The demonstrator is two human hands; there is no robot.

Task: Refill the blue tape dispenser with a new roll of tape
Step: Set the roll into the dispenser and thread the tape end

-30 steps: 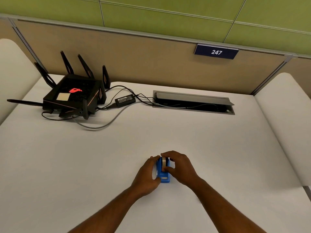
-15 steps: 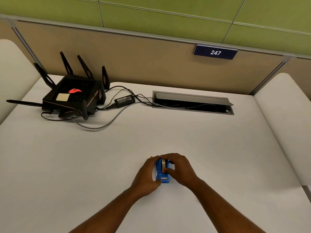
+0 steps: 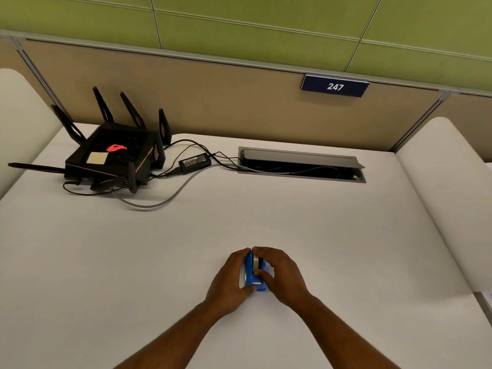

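The blue tape dispenser [image 3: 251, 277] stands on the white desk [image 3: 266, 214], near its front middle. A roll of tape [image 3: 257, 263] sits in the dispenser's top; only a pale sliver of it shows between my fingers. My left hand [image 3: 228, 280] wraps the dispenser's left side. My right hand [image 3: 282, 275] covers the right side, its fingers over the roll and its thumb on the dispenser's front. Both hands hide most of the dispenser.
A black router [image 3: 111, 158] with several antennas stands at the back left, with a power brick [image 3: 194, 163] and cables trailing to an open cable hatch [image 3: 300, 164] at the back middle. A partition with a "247" sign [image 3: 335, 86] closes the far edge.
My right hand has pressed the tape roll lower into the dispenser, and both hands have closed in around it. The dispenser stays in place.
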